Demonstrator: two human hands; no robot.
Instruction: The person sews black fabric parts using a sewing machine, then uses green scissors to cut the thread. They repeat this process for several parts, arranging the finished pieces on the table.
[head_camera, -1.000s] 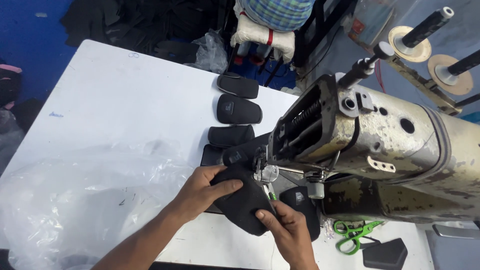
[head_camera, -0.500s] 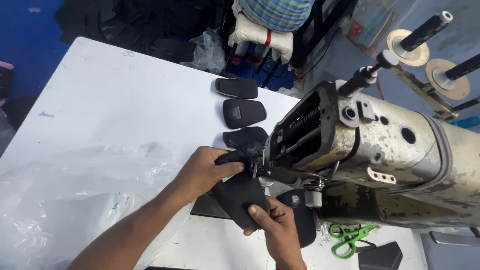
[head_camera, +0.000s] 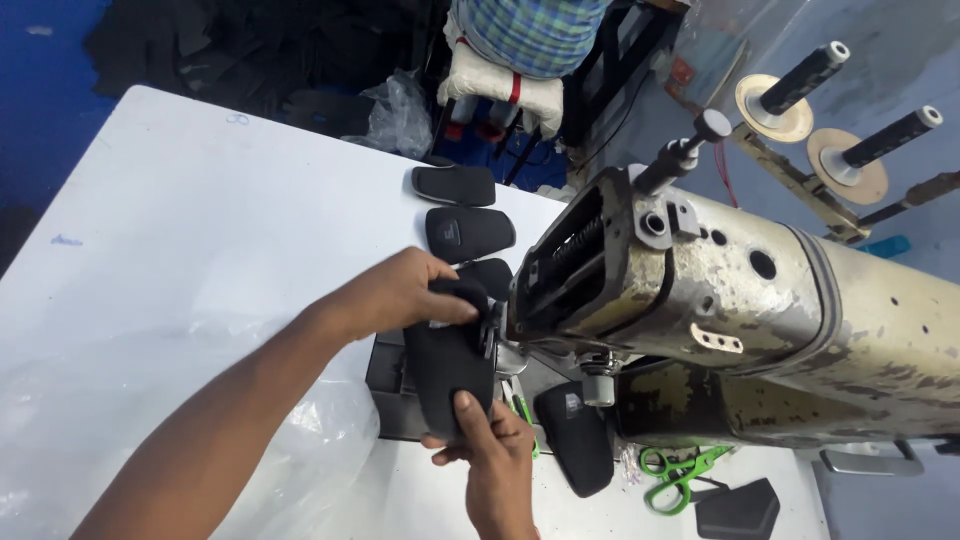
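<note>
Gripping, right hand (head_camera: 497, 462) closed on near end of black padded piece (head_camera: 447, 365), thumb pressed on its top face. Left hand (head_camera: 402, 292) closed over far end of same piece, fingers wrapped around its edge. Piece held between both hands, just above the dark plate at the needle end of the sewing machine (head_camera: 740, 320), touching or nearly touching the machine's head; cannot tell which.

Beside right hand: second black padded piece (head_camera: 575, 440) lying under the machine arm. Green-handled scissors (head_camera: 680, 474) further right, near a black wedge-shaped piece (head_camera: 738, 508). Clear plastic sheet (head_camera: 150, 430) spread on white table (head_camera: 200, 220), beneath the left forearm.

Beyond left hand: row of three black padded pieces on table, nearest (head_camera: 490, 273) partly hidden, middle (head_camera: 468, 232), farthest (head_camera: 453, 185).

Far edge: clear plastic bag (head_camera: 400, 115); person in checked shirt (head_camera: 530, 35). Upper right: two thread spool pins (head_camera: 835, 95) on stand.
</note>
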